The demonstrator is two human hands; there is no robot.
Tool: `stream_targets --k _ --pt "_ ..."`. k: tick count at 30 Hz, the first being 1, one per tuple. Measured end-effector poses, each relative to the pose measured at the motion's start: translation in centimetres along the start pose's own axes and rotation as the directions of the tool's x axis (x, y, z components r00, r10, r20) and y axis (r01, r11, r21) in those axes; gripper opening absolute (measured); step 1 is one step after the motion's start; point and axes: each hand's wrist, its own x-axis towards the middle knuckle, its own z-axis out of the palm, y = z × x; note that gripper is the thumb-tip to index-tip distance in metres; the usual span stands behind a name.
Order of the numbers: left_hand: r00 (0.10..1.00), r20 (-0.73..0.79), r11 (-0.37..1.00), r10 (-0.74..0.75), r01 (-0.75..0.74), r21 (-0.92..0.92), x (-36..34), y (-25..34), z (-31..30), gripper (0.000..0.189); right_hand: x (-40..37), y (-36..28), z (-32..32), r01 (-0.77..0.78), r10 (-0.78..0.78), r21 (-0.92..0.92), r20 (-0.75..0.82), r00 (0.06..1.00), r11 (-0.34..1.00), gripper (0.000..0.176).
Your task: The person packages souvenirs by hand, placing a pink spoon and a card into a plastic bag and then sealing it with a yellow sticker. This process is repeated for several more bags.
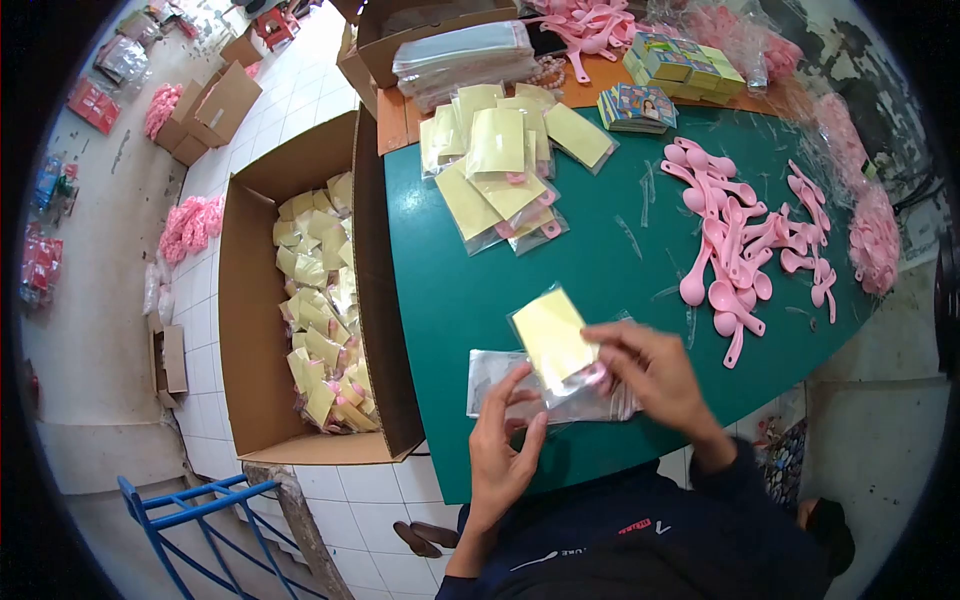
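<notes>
R hand (pixel 645 375) is closed on the R edge of a flat, clear plastic packet (pixel 556 340) w/ a pale-yellow rectangular card inside; pinch is btwn thumb & fingers, slightly blurred. Pkt is held tilted above the near part of the table, yellow side up, w/ a bit of pink showing at its lower end, next to the R fingers. L hand (pixel 505 440) is just beside the pkt's lower L corner, palm turned inward, fingers half-curled, thumb well apart from them, no firm grip; can't tell if its fingertips touch the plastic.

Under pkt & hands: a flat stack of clear plastic bags (pixel 484 392), lying near the front edge of the dark-green tabletop (pixel 590 265). Farther back, L of ctr, is a loose heap of yellow-card packets (pixel 497 140), overlapping, some w/ pink ends showing. On the R side, a scattered pile of glossy pink plastic spoons (pixel 735 250), bowls & handles pointing all ways. At the back: a small stack of colourful printed cards (pixel 637 108), & behind it, yellow-edged card bundles (pixel 683 68).

L of table, touching or nearly so, is a tall open brown cardboard box (pixel 248 330), w/ many similar yellow pkts inside. Blue metal tube frame (pixel 205 497) is on the floor, lower L.
</notes>
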Motion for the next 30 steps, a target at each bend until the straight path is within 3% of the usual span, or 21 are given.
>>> stream_targets --k 2,3,4,6,9,10,13,16,19,20,25,28,30 --pt "0.996 -0.046 0.994 0.078 -0.074 0.079 0.2 0.6 -0.2 0.045 2.2 -2.5 -1.9 0.209 -0.217 -0.139 -0.047 0.975 0.968 0.022" --pt "0.995 -0.030 0.990 0.097 -0.094 0.106 0.3 0.7 -0.4 0.043 3.6 -3.8 -3.0 0.226 -0.233 -0.128 -0.044 0.971 0.966 0.022" --pt "0.993 -0.015 0.985 0.115 -0.112 0.131 0.5 0.6 -0.6 0.042 5.2 -4.5 -3.8 0.273 -0.271 0.011 -0.094 0.958 0.962 0.025" --pt "0.990 0.000 0.973 0.144 -0.141 0.180 0.5 0.9 -0.5 0.038 7.9 -6.6 -5.2 0.440 -0.434 0.031 -0.106 0.895 0.898 0.034" --pt "0.977 0.084 0.927 0.198 -0.214 0.309 0.7 2.1 -1.2 0.033 7.6 -6.9 -8.2 0.393 -0.395 -0.060 -0.023 0.919 0.918 0.041" --pt "0.982 0.091 0.939 0.167 -0.186 0.288 1.0 2.2 -1.6 0.031 7.1 -5.9 -9.6 0.353 -0.357 -0.158 0.003 0.934 0.922 0.033" --pt "0.994 0.089 0.968 0.067 -0.086 0.235 2.1 2.0 -3.2 0.026 4.7 -3.7 -12.6 0.219 -0.176 -0.697 0.135 0.975 0.682 0.028" --pt "0.989 0.115 0.931 0.097 -0.131 0.340 4.4 2.9 -4.0 0.022 3.9 1.6 -14.7 0.288 -0.318 -0.883 0.170 0.933 0.372 0.030" --pt "0.927 0.306 0.840 0.216 -0.336 0.426 6.7 3.6 -2.7 0.021 4.4 3.7 -15.8 0.326 -0.403 -0.901 0.196 0.894 0.287 0.031" --pt "0.891 0.381 0.786 0.249 -0.415 0.458 7.1 3.1 -1.9 0.029 4.5 4.0 -16.0 0.336 -0.414 -0.904 0.207 0.887 0.267 0.031" --pt "0.833 0.478 0.666 0.279 -0.527 0.529 7.7 0.7 2.1 0.044 4.6 2.7 -16.0 0.238 -0.313 -0.932 0.148 0.938 0.272 0.024" --pt "0.827 0.463 0.625 0.318 -0.551 0.554 8.0 0.0 3.4 0.045 4.7 2.5 -16.0 0.352 -0.522 -0.838 0.096 0.847 0.417 0.022" --pt "0.826 0.459 0.631 0.327 -0.552 0.545 8.1 -0.4 3.6 0.041 4.2 1.5 -14.7 0.380 -0.560 -0.672 -0.063 0.826 0.636 0.020"
